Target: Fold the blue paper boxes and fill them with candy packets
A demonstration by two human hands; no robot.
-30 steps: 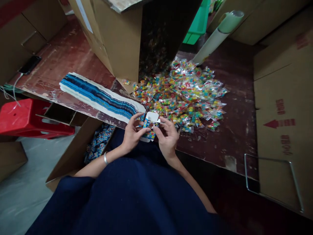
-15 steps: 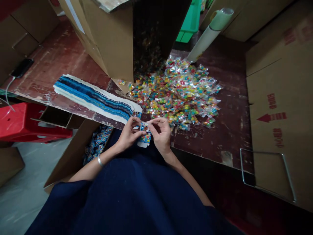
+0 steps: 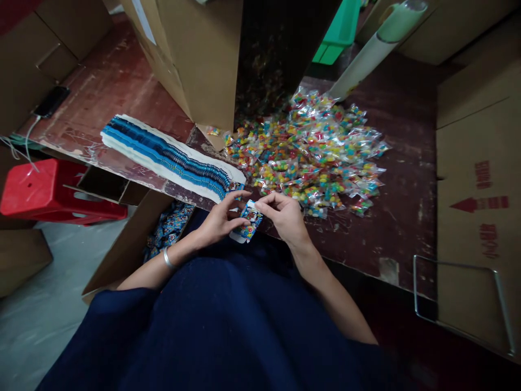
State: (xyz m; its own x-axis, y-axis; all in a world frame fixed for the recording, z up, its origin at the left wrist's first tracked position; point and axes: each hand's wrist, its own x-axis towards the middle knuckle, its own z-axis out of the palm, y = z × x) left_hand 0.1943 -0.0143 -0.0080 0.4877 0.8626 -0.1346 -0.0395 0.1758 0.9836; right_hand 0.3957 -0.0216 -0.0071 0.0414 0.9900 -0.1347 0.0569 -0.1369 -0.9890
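Delicately, two hands meet on a small printed carton at the centre of the frame, just off the edge of the worktop. The left hand, partly open, grips one side between thumb and fingers; the right hand pinches the upper end, thumb and fingertips nearly closed. The carton looks to be thin card: light, smooth, crisp at its folds but easily crushed, best held lightly by its side edges, clear of the end flaps. Whether it holds anything cannot be told. At upper centre, a large cardboard box opens onto a dark interior where wrapped sweets dimly show, beside a heap of clear candy packets on the worktop. Lower left, an open box contains jumbled blue-printed pieces.
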